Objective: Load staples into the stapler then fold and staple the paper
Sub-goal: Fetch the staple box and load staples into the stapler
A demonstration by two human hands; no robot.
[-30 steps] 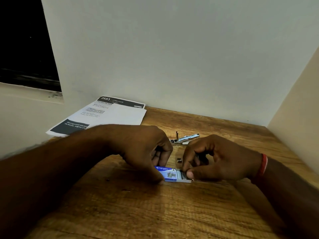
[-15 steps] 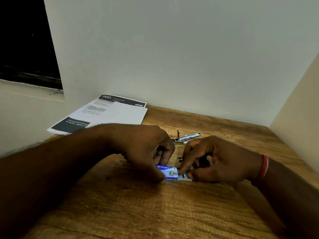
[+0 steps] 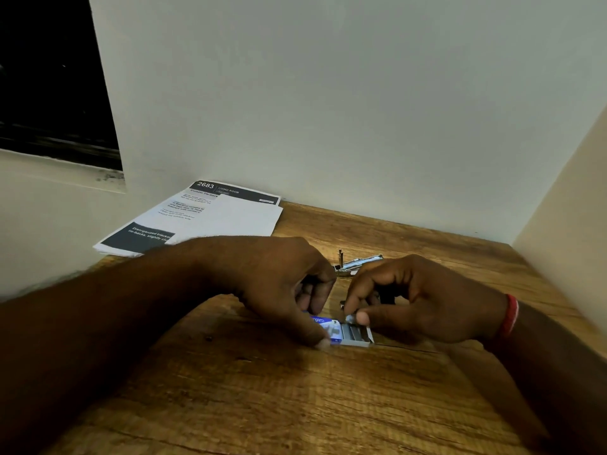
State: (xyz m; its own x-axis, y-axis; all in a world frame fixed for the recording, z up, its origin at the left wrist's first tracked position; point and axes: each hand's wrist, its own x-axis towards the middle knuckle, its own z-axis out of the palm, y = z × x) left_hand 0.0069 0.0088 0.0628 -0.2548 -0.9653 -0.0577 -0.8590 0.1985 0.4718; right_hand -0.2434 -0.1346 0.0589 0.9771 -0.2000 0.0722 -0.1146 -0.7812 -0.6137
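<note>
Wooden table (image 3: pixel 295 405) in a pale corner. The right hand (image 3: pixel 423 300) pinches, apparently, a staple strip (image 3: pixel 350 318) between thumb and forefinger from the open box (image 3: pixel 356 334), which the left hand (image 3: pixel 279 277) grips with curled fingers to steady it. The stapler (image 3: pixel 361 261) waits just behind; the paper (image 3: pixel 230 218) lies far left.

The left forearm (image 3: pixel 115 323) and right forearm (image 3: pixel 558 362) are bare right up to the frame's edge. The left grip (image 3: pixel 279 284) and right grip (image 3: pixel 420 300) are bare too, nails cut short. A red band (image 3: pixel 508 318) wraps the right wrist, thick, with a paler streak along one edge, its weave too blurred to tell.
</note>
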